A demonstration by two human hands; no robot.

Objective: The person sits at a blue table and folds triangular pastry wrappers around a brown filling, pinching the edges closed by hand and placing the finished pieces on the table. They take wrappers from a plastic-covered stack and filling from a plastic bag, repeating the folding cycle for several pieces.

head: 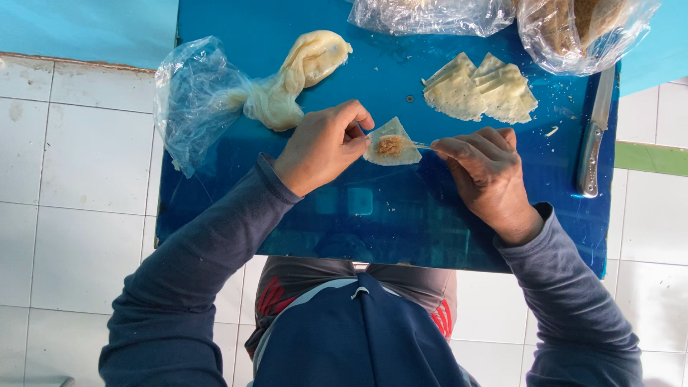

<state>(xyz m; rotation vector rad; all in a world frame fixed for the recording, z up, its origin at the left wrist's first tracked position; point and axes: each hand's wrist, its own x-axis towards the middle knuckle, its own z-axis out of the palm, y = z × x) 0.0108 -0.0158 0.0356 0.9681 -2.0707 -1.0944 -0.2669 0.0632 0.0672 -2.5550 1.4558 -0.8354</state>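
A small triangular dough wrapper (393,135) lies on the glossy blue table (401,208), with a lump of brown filling (390,146) at its middle. My left hand (320,146) pinches the wrapper's left edge with thumb and fingers. My right hand (487,172) grips a thin metal spoon (421,145) whose tip rests at the filling. Both arms wear dark blue sleeves.
A stack of cut dough wrappers (480,89) lies at the back right. A knotted plastic bag of pale dough (287,86) sits at the back left. Two clear bags (430,14) with fillings stand at the far edge. A metal knife (593,140) lies along the right side. White floor tiles surround the table.
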